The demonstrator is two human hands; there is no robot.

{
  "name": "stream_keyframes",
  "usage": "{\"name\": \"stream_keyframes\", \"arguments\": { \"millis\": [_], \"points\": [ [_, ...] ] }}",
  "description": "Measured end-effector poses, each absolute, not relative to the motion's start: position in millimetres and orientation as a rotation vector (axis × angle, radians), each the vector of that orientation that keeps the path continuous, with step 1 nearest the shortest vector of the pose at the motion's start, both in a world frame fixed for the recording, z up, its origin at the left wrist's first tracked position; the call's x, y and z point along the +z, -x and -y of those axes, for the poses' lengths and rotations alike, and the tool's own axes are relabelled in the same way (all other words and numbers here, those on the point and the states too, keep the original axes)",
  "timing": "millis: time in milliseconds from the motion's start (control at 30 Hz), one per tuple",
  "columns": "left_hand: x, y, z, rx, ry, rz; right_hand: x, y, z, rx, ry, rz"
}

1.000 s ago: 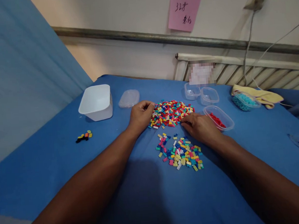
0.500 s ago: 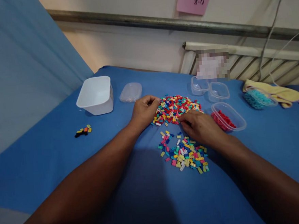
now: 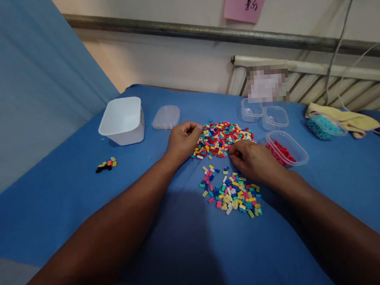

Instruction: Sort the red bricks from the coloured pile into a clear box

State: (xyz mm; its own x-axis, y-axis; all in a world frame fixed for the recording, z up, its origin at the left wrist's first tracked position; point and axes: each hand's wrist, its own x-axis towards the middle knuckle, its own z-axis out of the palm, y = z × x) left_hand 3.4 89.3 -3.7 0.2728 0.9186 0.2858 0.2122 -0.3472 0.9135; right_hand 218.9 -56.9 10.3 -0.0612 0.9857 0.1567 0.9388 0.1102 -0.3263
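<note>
A dense heap of tiny coloured bricks (image 3: 224,138) lies on the blue cloth (image 3: 67,203). A looser scatter of the same bricks (image 3: 231,192) lies just in front of it. My left hand (image 3: 182,141) rests curled at the heap's left edge, fingers closed on something I cannot make out. My right hand (image 3: 254,160) sits at the heap's near right edge, its fingertips pinched on a small red piece. A clear tub holding red bricks (image 3: 286,147) stands right beside my right hand.
A white square bin (image 3: 122,120) and a clear lid (image 3: 166,117) stand at the left back. Two clear tubs (image 3: 264,113) sit behind the heap. A tub of teal bricks (image 3: 324,125) lies on a yellow cloth (image 3: 354,120). A small dark and yellow cluster (image 3: 106,165) lies at the left.
My right hand has slid a little left along the heap's near edge and closed its fingertips. The left hand has stayed put; the view has shifted slightly.
</note>
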Motion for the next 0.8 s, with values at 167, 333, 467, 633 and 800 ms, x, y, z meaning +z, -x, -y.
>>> {"name": "stream_keyframes", "arguments": {
  "millis": [167, 333, 467, 633, 800],
  "points": [
    [-2.0, -3.3, -88.8, 1.118, -1.765, -1.038, 13.0, -214.7, 59.7, 0.131, 1.901, 2.166],
    [-2.0, -2.6, -89.8, 1.132, -1.76, -1.014, 15.9, -216.2, 60.5, 0.075, 1.828, 2.178],
    [-0.7, -1.8, -89.0, 1.136, -1.751, -1.037, 43.4, -243.1, 67.7, 0.044, 1.754, 2.03],
    [0.7, -1.7, -88.4, 1.154, -1.758, -1.066, 75.7, -301.9, 81.2, -0.066, 2.012, 1.857],
    [-0.1, -2.5, -90.3, 1.178, -1.74, -1.055, 67.8, -348.3, 87.8, -0.038, 2.288, 1.879]
  ]
}}
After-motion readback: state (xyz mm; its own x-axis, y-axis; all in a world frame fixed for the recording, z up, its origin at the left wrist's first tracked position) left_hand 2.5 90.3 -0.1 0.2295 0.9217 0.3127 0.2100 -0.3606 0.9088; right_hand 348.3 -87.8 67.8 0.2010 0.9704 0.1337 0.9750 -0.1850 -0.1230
